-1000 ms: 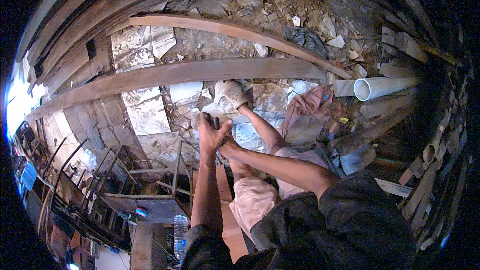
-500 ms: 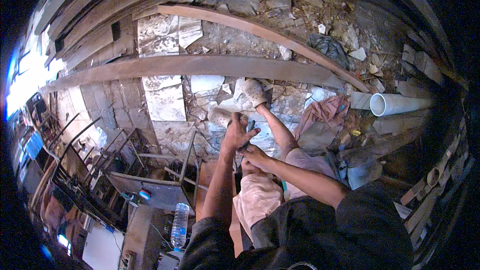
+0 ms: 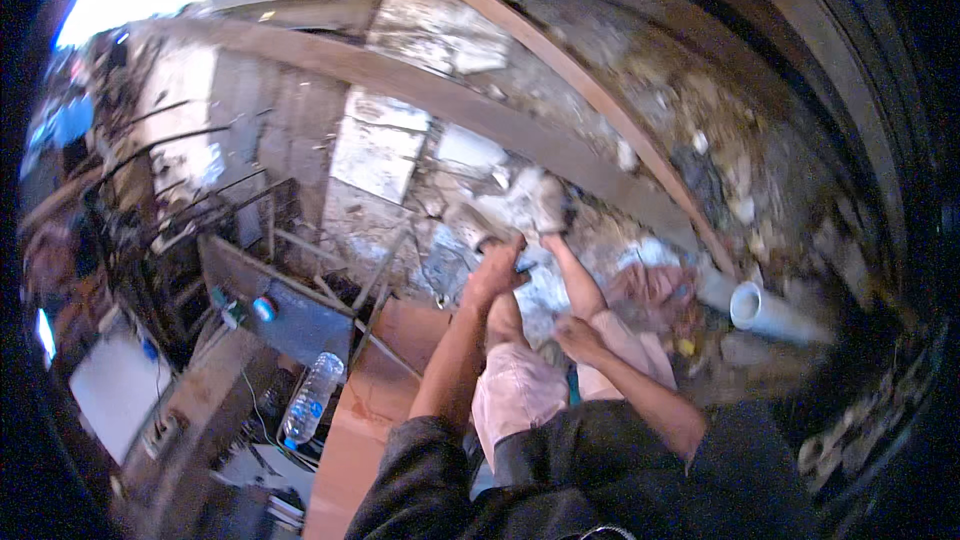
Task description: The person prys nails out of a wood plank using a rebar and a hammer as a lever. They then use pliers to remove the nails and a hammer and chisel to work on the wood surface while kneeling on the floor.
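Left hand [image 3: 492,275]: fingers bent around a dark thing [image 3: 525,268], thumb side toward the right hand; grip partly closed, as far as the blur lets me judge. Right hand [image 3: 580,340]: curled, lower and to the right of the left hand, over the person's right leg. I see nothing in it, but its palm is hidden, so I cannot tell whether it holds anything.

Progress: the dark thing is in the left hand only, and the two hands are well apart. My judgement: nothing within reach of either hand looks visibly finished, and I cannot tell how much is done or left. The beam [image 3: 480,108] beyond the left hand and the board [image 3: 350,440] beside the left forearm are both untouched by the hands.

Orientation: the visible bit of the dark thing sticks out from the left hand on its right side, between finger and thumb. Its long axis seems to run across the grip, roughly sideways; the far end is too blurred to read, so which end leads is uncertain.

Surroundings: cloth [image 3: 655,295] beyond and right of the right hand; pipe [image 3: 785,315] farther right; bottle [image 3: 312,398] left of the left hand, nearer the body.
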